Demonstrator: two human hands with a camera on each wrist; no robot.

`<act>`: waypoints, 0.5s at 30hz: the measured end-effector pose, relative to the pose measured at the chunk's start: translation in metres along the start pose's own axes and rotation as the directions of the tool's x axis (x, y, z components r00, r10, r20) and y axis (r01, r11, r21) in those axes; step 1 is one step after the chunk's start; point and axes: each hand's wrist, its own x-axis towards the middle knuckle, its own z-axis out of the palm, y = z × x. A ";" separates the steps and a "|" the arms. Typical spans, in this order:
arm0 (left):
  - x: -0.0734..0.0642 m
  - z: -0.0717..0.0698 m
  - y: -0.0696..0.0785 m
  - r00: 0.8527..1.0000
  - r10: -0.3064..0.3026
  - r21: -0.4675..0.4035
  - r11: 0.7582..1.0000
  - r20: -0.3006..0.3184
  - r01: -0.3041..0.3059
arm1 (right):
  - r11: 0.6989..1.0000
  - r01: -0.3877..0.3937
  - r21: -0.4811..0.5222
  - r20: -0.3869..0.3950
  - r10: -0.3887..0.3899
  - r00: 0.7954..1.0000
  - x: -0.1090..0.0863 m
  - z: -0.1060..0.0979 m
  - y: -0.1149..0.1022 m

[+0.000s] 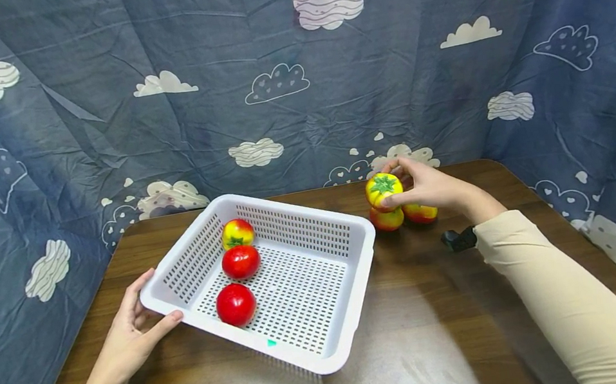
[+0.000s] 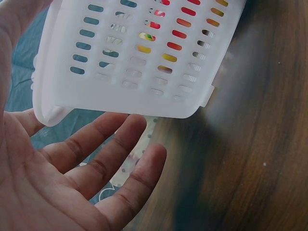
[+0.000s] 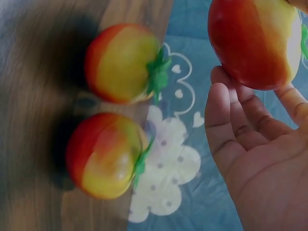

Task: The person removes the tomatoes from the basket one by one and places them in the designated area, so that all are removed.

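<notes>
A white perforated plastic basket (image 1: 300,355) sits angled on the table. At its left corner, my left hand (image 1: 123,339) grips the rim between thumb and index finger; the other fingers spread loosely below, as the left wrist view shows. Inside lie a red-and-yellow tomato (image 1: 237,232) and two red ones, one oval (image 1: 241,262) and one rounder (image 1: 236,304). My right hand (image 1: 430,185) holds a red-and-yellow tomato (image 1: 384,190) with a green leafy top, raised off the table. Below it, two similar tomatoes, one on the left (image 1: 387,219) and one on the right (image 1: 420,213), rest on the wood.
The dark wooden table (image 1: 420,333) reaches back to a blue cloud-printed curtain (image 1: 287,123) behind and at both sides. The basket's right rim stands close to the tomatoes on the table. Black straps circle both wrists.
</notes>
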 end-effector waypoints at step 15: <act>0.000 0.000 -0.001 1.000 0.010 0.004 1.000 0.000 -0.010 | 0.997 -0.065 -0.045 -0.058 0.062 0.996 -0.014 -0.022 0.042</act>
